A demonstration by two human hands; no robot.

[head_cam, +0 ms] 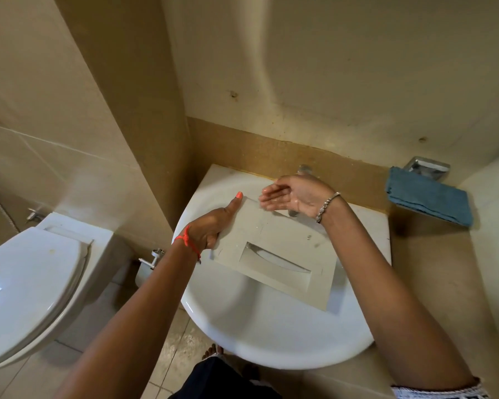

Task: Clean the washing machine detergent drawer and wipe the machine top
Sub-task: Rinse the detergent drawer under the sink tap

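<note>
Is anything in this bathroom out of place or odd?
Yes: a washing machine's detergent drawer lies askew across the sink, gripped at one end by the left hand, while the wet right hand is cupped above it near the tap. The wall above also has dark spots.

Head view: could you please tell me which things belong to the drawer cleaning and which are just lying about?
In the job: detergent drawer, left hand gripping its edge, wet right hand, sink, tap.
Lying about: blue towel, toilet.
</note>
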